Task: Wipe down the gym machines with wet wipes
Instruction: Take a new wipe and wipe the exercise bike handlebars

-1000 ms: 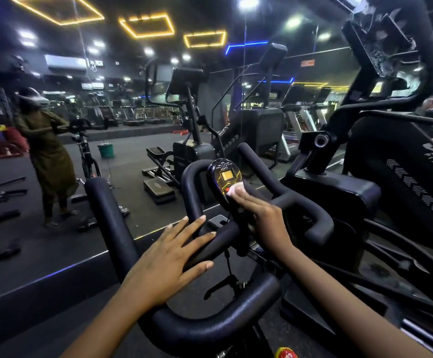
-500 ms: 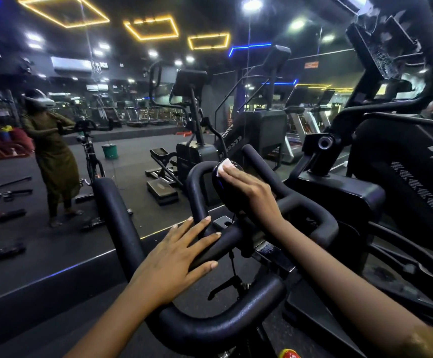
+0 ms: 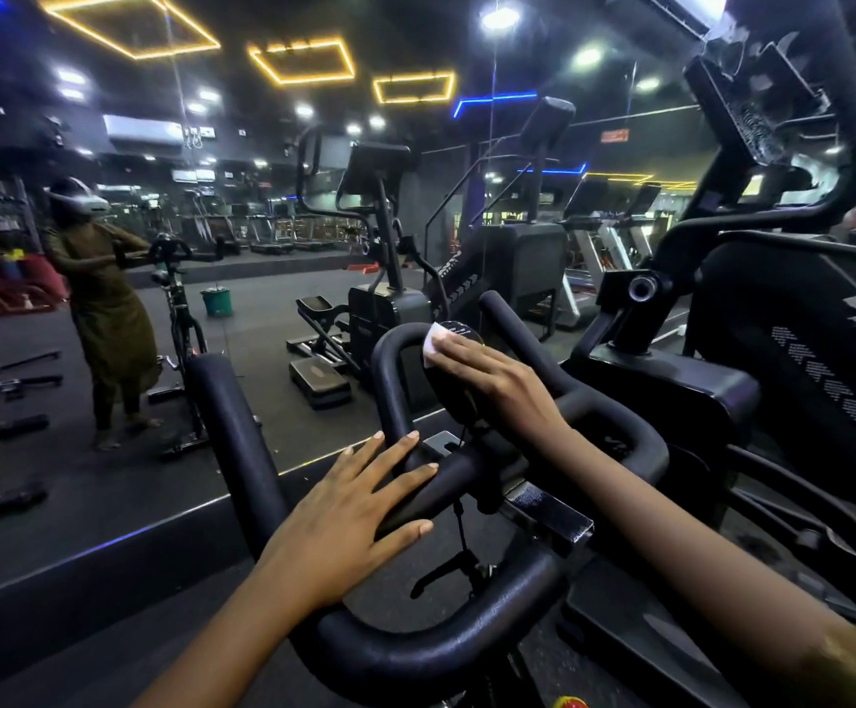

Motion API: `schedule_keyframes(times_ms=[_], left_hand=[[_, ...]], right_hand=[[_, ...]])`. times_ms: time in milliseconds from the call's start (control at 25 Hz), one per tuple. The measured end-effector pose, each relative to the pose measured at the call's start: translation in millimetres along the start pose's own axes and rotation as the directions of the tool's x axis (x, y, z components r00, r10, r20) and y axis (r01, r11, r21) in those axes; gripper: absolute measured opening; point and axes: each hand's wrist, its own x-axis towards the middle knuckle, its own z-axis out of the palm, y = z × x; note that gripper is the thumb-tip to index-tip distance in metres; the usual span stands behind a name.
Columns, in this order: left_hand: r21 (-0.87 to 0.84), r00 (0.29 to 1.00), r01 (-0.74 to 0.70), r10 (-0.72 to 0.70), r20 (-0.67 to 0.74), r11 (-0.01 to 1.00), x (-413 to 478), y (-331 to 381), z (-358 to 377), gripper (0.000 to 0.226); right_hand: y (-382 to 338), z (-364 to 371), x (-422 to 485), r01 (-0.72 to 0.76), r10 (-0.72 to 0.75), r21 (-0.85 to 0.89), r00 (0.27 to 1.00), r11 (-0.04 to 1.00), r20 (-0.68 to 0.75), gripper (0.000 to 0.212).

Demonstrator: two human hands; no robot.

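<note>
My right hand (image 3: 497, 380) presses a wet wipe (image 3: 435, 342) flat-fingered against the console (image 3: 461, 330). My left hand (image 3: 354, 508) lies spread on the handlebar (image 3: 441, 651). The wipe looks limp and light, so I'd keep it pinned.

Both bare arms reach forward. The left hand (image 3: 349, 508) lies palm down, its fingers straight and spread, thumb out to the side. The right hand (image 3: 497, 385) is stretched farther ahead and higher, palm down, fingers straight and close together, pressing flat at the fingertips.
</note>
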Motion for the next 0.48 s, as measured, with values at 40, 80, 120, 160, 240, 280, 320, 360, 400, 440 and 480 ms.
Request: schedule_keyframes(times_ms=[40, 80, 120, 160, 240, 280, 320, 360, 400, 440, 480], left_hand=[[0.031, 1.0, -0.022, 0.023, -0.019, 0.999, -1, -1, 1, 0.082], [0.049, 0.999, -0.036, 0.038, -0.027, 0.998, -2, -1, 3, 0.074], [0.045, 0.999, -0.035, 0.035, -0.006, 0.998, -2, -1, 2, 0.067], [0.038, 1.0, -0.024, 0.024, 0.002, 0.999, -1, 0, 0, 0.064], [0.017, 1.0, -0.014, 0.014, -0.007, 1.0, 0, 1, 1, 0.072], [-0.004, 0.996, -0.03, 0.03, -0.087, 1.0, 1, 0, 4, 0.08], [-0.012, 0.998, -0.018, 0.017, -0.066, 1.0, 1, -1, 5, 0.086], [-0.006, 0.999, -0.018, 0.018, -0.048, 1.0, 1, -3, 5, 0.087], [0.006, 0.997, -0.036, 0.037, -0.067, 0.999, 1, -3, 4, 0.084], [0.039, 0.996, -0.053, 0.056, -0.064, 0.998, 2, -2, 3, 0.078], [0.045, 0.999, -0.03, 0.032, -0.043, 0.999, 1, 0, 1, 0.074]], right_hand=[[3, 4, 2, -0.05, 0.05, -0.003, 0.999, 0.999, -0.013, 0.047], [7, 7, 0, -0.143, 0.144, 0.02, 0.988, 0.99, -0.05, 0.049], [10, 9, -6, -0.245, 0.25, 0.062, 0.965, 0.968, -0.084, 0.054], [9, 11, -14, -0.333, 0.342, 0.097, 0.934, 0.938, -0.104, 0.06], [-1, 15, -29, -0.443, 0.458, 0.134, 0.883, 0.886, -0.108, 0.066], [-8, 16, -34, -0.478, 0.494, 0.147, 0.864, 0.866, -0.103, 0.067], [-15, 17, -39, -0.504, 0.521, 0.152, 0.847, 0.85, -0.104, 0.068], [-23, 17, -43, -0.525, 0.541, 0.145, 0.834, 0.839, -0.107, 0.066], [-31, 16, -45, -0.545, 0.559, 0.133, 0.822, 0.828, -0.107, 0.063], [-38, 14, -47, -0.56, 0.571, 0.117, 0.815, 0.82, -0.101, 0.06], [-44, 12, -48, -0.568, 0.577, 0.101, 0.812, 0.817, -0.094, 0.057]])
